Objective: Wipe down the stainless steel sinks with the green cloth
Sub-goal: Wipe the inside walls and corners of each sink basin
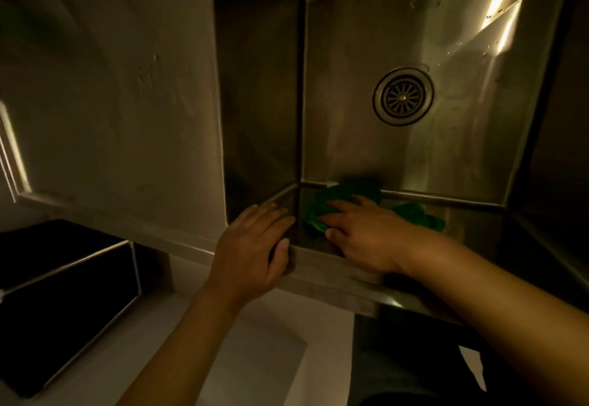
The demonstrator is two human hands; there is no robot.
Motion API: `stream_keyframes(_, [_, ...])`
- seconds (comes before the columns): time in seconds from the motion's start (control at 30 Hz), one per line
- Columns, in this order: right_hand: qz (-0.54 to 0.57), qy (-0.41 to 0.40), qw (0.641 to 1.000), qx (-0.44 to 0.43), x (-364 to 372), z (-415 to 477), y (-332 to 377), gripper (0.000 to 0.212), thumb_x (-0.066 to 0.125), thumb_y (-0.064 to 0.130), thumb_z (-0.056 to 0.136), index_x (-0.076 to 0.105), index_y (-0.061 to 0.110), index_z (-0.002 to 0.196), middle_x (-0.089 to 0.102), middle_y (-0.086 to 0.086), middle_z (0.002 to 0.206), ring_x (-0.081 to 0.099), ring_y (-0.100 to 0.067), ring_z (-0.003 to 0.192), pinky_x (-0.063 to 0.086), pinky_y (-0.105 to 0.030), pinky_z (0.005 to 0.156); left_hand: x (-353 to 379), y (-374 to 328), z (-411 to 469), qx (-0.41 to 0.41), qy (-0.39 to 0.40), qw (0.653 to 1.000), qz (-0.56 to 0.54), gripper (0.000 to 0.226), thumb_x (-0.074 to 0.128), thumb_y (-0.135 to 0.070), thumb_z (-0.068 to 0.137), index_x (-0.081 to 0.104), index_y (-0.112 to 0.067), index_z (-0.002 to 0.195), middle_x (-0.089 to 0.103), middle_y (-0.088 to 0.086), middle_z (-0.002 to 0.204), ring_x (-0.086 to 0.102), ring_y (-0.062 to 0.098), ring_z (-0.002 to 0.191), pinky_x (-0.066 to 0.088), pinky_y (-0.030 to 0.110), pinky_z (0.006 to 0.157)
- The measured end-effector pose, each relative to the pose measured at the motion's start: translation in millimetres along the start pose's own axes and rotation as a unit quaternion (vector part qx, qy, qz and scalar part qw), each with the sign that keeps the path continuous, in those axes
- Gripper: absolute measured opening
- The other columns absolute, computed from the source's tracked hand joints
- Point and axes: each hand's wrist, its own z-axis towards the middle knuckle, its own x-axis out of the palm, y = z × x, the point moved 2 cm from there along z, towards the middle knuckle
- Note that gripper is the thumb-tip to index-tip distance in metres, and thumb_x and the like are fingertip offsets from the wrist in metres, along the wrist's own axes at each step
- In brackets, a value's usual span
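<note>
My left hand lies flat, fingers straight, on the near left corner of the square stainless steel sink. My right hand, fingers spread and straight, presses the crumpled green cloth against the sink's near wall, just beside that corner. 1 round metal drain sits mid-floor.

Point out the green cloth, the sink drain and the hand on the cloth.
green cloth [350,193]: head view, bunched fold just beyond the fingers.
drain [403,97]: head view, centre of the strainer.
right hand [366,235]: head view, back of the hand.
</note>
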Motion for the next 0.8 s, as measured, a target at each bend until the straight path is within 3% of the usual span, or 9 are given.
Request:
stream_keyframes(0.17, [-0.01,0.012,0.996,0.083,6,11,-29,0.054,0.028,0.053,0.105,0.025,0.041,0.157,0.008,0.003,0.17,0.001,-0.04,0.154,0.014,-0.06,0.122,-4,10,2,-0.001,-0.013,1.0,-0.015,0.05,0.035,-0.04,0.108,0.072,-0.012,0.127,0.071,0.006,0.129,0.063,0.022,0.124,0.028,0.026,0.121])
stream_keyframes(0.33, [-0.03,0.063,0.988,0.138,11,37,-58,0.06,0.024,0.052,0.104,0.018,0.034,0.16,0.003,-0.004,0.17,-0.002,-0.04,0.155,0.011,-0.065,0.121,-2,8,6,0.007,-0.011,0.999,-0.047,0.048,0.038,-0.038,0.106,0.074,-0.014,0.126,0.071,0.004,0.131,0.064,0.022,0.126,0.045,0.037,0.109])
stream_keyframes(0.5, [-0.023,0.057,0.99,0.13,11,58,-62,0.058,0.024,0.049,0.105,0.021,0.03,0.16,0.008,-0.005,0.17,0.001,-0.034,0.156,0.009,-0.057,0.124,-4,8,7,0.008,0.003,0.998,-0.057,0.045,0.041,-0.036,0.103,0.074,-0.016,0.126,0.072,0.002,0.13,0.066,0.021,0.122,0.047,0.038,0.102])
stream_keyframes(0.63, [0.048,0.028,0.993,0.104,1,75,-47,0.051,0.033,0.032,0.108,0.031,0.025,0.158,0.018,-0.004,0.168,0.013,-0.027,0.155,0.007,-0.04,0.126,-5,8,8,0.008,0.006,0.998,-0.067,0.042,0.044,-0.035,0.103,0.075,-0.017,0.124,0.074,0.001,0.126,0.068,0.019,0.116,0.049,0.038,0.097])
stream_keyframes(0.73, [0.168,-0.038,0.98,0.098,-10,88,-37,0.056,0.045,0.023,0.104,0.031,0.026,0.158,0.032,-0.005,0.163,0.034,-0.026,0.148,0.024,-0.029,0.117,-4,8,7,0.009,-0.001,0.997,-0.075,0.042,0.044,-0.036,0.104,0.076,-0.017,0.123,0.074,-0.001,0.124,0.069,0.018,0.114,0.048,0.036,0.095])
stream_keyframes(0.8, [0.201,-0.062,0.972,0.104,-17,102,-35,0.052,0.054,0.021,0.102,0.043,0.021,0.152,0.046,-0.006,0.155,0.048,-0.024,0.137,0.035,-0.027,0.11,-3,8,7,0.012,-0.006,0.997,-0.082,0.043,0.042,-0.037,0.105,0.076,-0.017,0.122,0.075,-0.001,0.123,0.069,0.018,0.112,0.048,0.036,0.094])
